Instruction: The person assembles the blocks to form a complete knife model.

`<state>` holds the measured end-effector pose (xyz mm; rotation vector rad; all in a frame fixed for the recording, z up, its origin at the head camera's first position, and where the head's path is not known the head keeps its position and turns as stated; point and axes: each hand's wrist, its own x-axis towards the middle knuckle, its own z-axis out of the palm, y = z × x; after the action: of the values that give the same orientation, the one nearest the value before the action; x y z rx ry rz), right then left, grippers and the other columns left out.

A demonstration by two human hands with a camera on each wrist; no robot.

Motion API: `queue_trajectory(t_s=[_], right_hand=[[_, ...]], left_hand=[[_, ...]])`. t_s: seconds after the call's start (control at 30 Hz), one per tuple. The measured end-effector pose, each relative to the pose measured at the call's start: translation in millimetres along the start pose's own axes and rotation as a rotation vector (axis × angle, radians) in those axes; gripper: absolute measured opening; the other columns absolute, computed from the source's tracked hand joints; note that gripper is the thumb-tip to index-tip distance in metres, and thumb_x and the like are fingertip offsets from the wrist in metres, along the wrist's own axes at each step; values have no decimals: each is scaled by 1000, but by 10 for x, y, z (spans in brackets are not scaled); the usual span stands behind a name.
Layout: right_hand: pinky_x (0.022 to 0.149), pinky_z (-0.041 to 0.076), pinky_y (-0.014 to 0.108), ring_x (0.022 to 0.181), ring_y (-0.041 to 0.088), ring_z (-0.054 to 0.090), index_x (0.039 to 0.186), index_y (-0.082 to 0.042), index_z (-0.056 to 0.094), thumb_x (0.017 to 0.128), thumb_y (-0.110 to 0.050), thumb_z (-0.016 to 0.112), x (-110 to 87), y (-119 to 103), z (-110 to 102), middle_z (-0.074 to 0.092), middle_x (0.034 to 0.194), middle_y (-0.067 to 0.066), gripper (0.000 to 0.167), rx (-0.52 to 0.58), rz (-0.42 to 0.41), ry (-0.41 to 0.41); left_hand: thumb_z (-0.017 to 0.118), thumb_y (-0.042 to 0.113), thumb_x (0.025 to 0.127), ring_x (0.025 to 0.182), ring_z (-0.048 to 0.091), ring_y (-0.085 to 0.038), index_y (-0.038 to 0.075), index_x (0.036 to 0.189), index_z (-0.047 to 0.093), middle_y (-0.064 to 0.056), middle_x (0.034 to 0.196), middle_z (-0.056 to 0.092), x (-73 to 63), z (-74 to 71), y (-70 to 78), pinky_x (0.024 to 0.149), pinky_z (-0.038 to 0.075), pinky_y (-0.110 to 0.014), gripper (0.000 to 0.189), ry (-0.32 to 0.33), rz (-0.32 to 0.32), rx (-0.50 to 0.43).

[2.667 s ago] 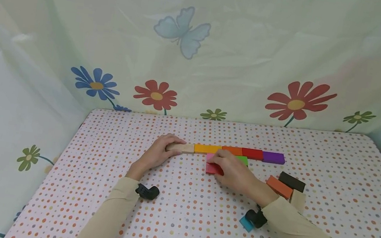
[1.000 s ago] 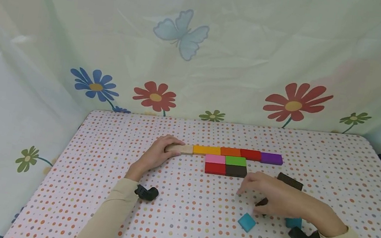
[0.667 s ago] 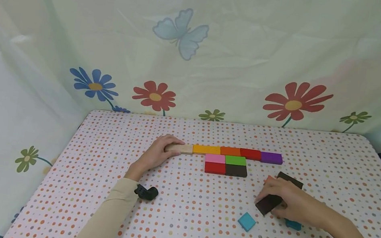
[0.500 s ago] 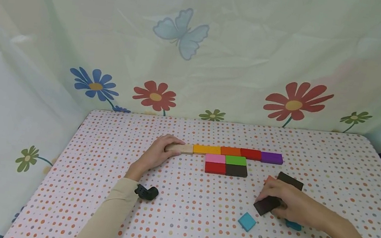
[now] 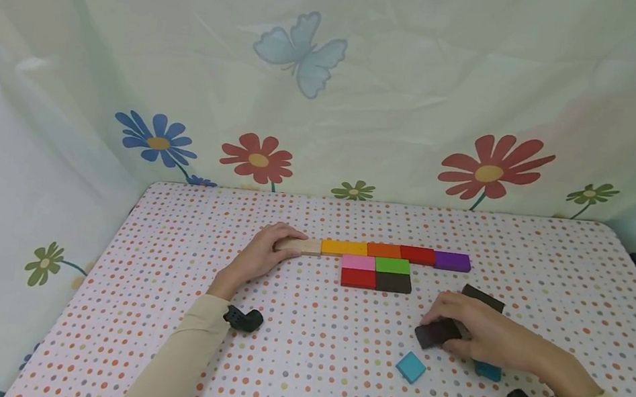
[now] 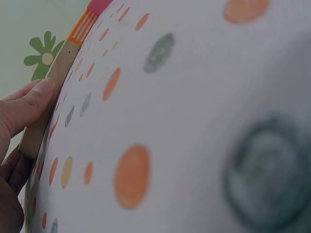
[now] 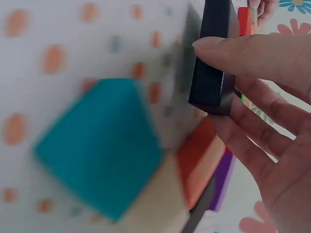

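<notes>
My left hand (image 5: 263, 253) holds the left end of a plain wooden block (image 5: 311, 247), thumb on its near long side; the left wrist view shows the thumb along this block (image 6: 60, 65). That block starts a row of yellow (image 5: 344, 248), orange (image 5: 384, 250), red (image 5: 417, 255) and purple (image 5: 452, 261) blocks. Below the row sit pink (image 5: 358, 262), green (image 5: 392, 265), red (image 5: 358, 278) and dark brown (image 5: 393, 282) blocks, packed together. At the right, my right hand (image 5: 491, 331) pinches another dark block (image 5: 436, 334), tilted above the cloth in the right wrist view.
A small teal block (image 5: 411, 367) lies in front of the right hand. Another teal block (image 5: 487, 371) and a black block (image 5: 484, 297) show around that hand. Orange (image 7: 197, 167) and plain wooden (image 7: 160, 199) blocks lie beneath it. A flowered curtain (image 5: 399, 101) hangs behind the table.
The right hand has left the packed blocks, moved right and picked up a dark block. Over the last half second it has shifted slightly left with it. The left hand stays put.
</notes>
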<state>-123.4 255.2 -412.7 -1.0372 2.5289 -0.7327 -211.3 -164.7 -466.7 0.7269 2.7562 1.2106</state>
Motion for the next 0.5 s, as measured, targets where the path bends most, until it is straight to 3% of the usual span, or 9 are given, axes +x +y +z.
queue_trajectory(t_s=[0.07, 0.17, 0.3, 0.4, 0.5], right_hand=[[81, 57, 34, 98, 14, 61, 115, -18, 74, 85, -6, 87, 96, -44, -39, 65, 115, -6, 35, -8, 6, 4], [69, 53, 26, 84, 8, 54, 117, -14, 74, 85, -6, 86, 272, -132, -81, 64, 114, -2, 35, -3, 30, 12], [80, 60, 34, 95, 17, 62, 118, -12, 75, 85, -5, 87, 522, -256, -61, 65, 117, 3, 36, -57, 52, 43], [91, 59, 45, 109, 25, 62, 119, -12, 75, 85, -3, 86, 684, -318, -16, 65, 117, 3, 36, -72, 45, 72], [92, 59, 46, 107, 23, 60, 120, -10, 75, 86, -2, 85, 808, -367, 29, 64, 115, 2, 37, -50, 29, 117]], left_hand=[[73, 14, 99, 119, 60, -29, 10, 132, 71, -11, 131, 67, -4, -8, -4, 103, 46, -48, 34, -2, 1, 0], [73, 14, 99, 119, 60, -30, 10, 132, 71, -12, 131, 67, -10, -15, -8, 103, 46, -48, 33, -5, -1, -8], [72, 15, 100, 119, 60, -29, 10, 132, 72, -11, 131, 67, -9, -9, -27, 104, 46, -48, 33, -7, -4, -9], [72, 15, 100, 121, 60, -29, 10, 132, 72, -11, 132, 67, 0, -1, -33, 105, 45, -48, 32, -3, 0, -5], [72, 15, 100, 123, 59, -30, 10, 132, 71, -11, 133, 66, 8, 2, -18, 107, 45, -49, 32, 0, 6, -6]])
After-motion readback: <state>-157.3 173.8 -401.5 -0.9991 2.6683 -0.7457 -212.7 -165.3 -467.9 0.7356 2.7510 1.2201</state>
